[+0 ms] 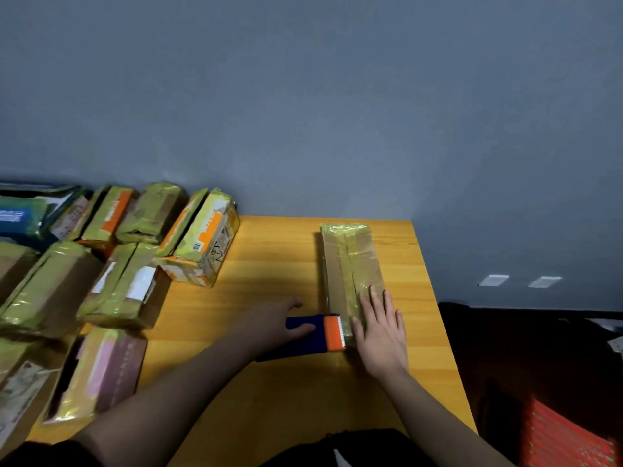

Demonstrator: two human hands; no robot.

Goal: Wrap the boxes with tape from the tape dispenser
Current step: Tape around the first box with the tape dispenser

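Observation:
A long brown cardboard box (347,264), partly covered with yellowish tape, lies lengthwise on the wooden table (269,392). My right hand (381,332) rests flat on its near end, fingers straight. A dark blue tape dispenser (313,338) with an orange toothed cutter sits against the box's near left side. My left hand (273,323) grips the dispenser's blue body from the left, thumb across its top.
Several taped boxes (124,291) are piled on the table's left side and back left corner. One pinkish box (97,375) lies near the front left. A grey wall stands behind. The table's right edge drops to a dark floor with an orange object (566,436).

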